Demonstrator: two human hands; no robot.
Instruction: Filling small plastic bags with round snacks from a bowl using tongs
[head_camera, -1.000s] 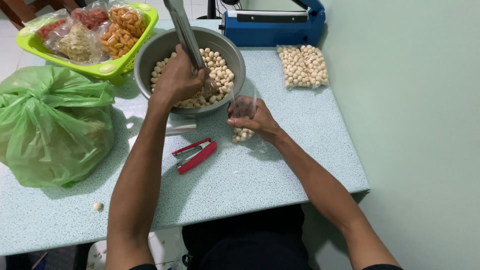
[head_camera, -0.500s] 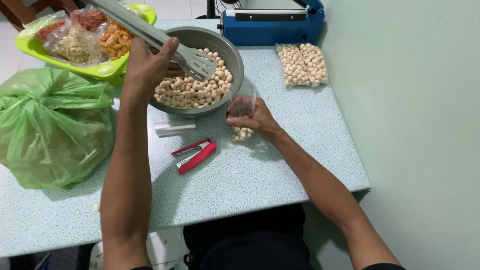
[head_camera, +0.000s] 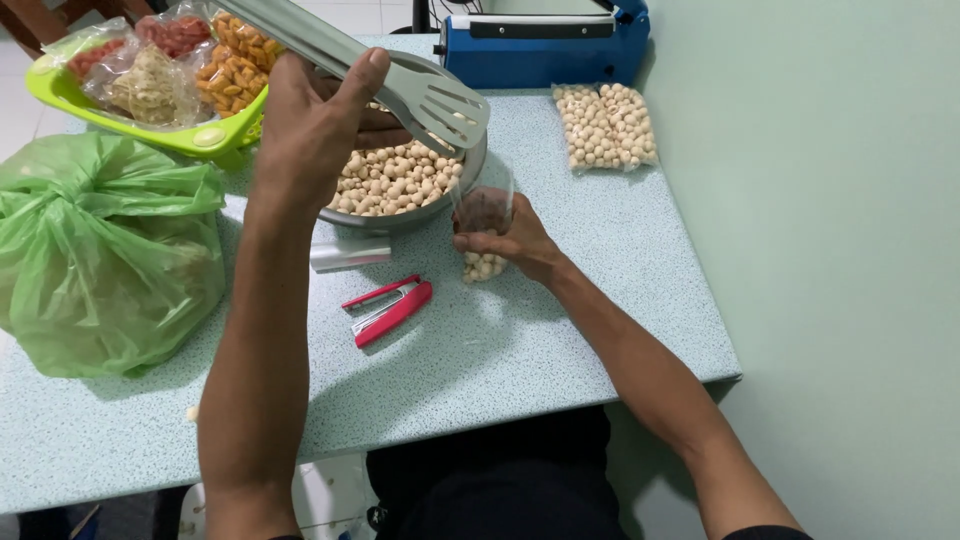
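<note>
Left hand (head_camera: 315, 120) grasps metal tongs (head_camera: 400, 75) over bowl (head_camera: 400, 180); right hand (head_camera: 510, 240) clutches clear bag (head_camera: 483, 225) on table (head_camera: 560, 330) near sealed snack pack (head_camera: 605, 125).

On my table I count one metal bowl (head_camera: 400, 215) of pale round snacks at upper centre, one slotted metal spatula (head_camera: 400, 85) above it, one red stapler (head_camera: 388, 308) in the middle, and one blue sealing machine (head_camera: 545, 45) at the top. Two clear bags hold pale snacks: one sealed bag (head_camera: 605, 125) at upper right, one small open bag (head_camera: 485, 225) at centre. One green tray (head_camera: 210, 138) carries about four snack packets (head_camera: 150, 85) at upper left; one green plastic bag (head_camera: 100, 250) sits left.
</note>
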